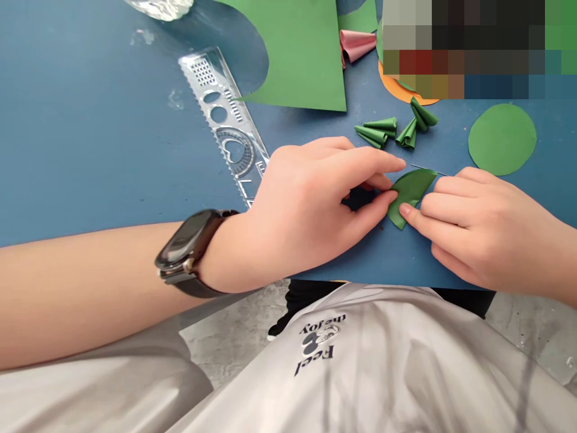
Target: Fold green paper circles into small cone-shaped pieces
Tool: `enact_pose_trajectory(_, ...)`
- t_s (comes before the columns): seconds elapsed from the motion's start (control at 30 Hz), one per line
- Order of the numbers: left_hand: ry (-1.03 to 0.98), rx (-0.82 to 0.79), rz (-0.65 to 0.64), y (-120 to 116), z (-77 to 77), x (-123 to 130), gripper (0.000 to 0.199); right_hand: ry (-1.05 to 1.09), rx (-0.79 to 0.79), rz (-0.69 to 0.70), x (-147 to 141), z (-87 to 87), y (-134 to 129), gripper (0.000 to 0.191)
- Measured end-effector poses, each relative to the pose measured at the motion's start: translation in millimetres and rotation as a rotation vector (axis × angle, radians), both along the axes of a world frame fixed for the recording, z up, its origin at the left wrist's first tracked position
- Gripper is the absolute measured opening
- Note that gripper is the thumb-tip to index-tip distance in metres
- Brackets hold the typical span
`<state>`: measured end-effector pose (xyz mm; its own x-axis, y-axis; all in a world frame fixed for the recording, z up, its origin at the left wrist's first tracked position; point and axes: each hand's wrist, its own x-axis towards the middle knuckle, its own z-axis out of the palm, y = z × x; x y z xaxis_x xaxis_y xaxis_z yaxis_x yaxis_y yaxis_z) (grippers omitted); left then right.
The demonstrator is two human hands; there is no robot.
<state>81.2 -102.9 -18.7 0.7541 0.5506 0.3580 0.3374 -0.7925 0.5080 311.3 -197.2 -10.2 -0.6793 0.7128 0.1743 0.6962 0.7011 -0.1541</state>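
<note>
A small green paper piece (412,187), shaped like a folded half circle, is between my hands near the table's front edge. At its left edge my left hand (322,198) pinches it with the thumb, the index finger stretched out above. My right hand (478,222) grips its right side, one fingertip pressed on its lower part and the other fingers curled. A thin dark needle-like line (426,168) lies just behind the paper, partly hidden by my right hand. Several small rolled green paper cones (381,129) lie a little farther back.
To the right lies a green paper circle (502,139). A clear stencil ruler (219,114) is partly under my left hand. Farther back are a large cut green sheet (302,54), a pink paper cone (358,45) and an orange paper edge (396,87). Crumpled foil (164,7) sits at the back left.
</note>
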Motion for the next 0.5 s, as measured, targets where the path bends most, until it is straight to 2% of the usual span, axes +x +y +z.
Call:
enact_pose_trajectory(0.2, 0.029, -0.016, -0.01, -1.7, 3.6, 0.1, 0.016, -0.035, 0.04, 0.102, 1.9, 4.2, -1.9, 0.027)
enact_pose_trajectory(0.33, 0.008, -0.073, -0.013, -0.7, 4.2, 1.0, 0.009, -0.007, 0.04, 0.054, 5.0, 1.9, 0.8, 0.026)
enact_pose_trajectory(0.5, 0.018, -0.058, 0.004, -1.4, 4.4, -0.6, 0.007, 0.006, 0.033, 0.023, 6.4, -0.1, 6.5, 0.03)
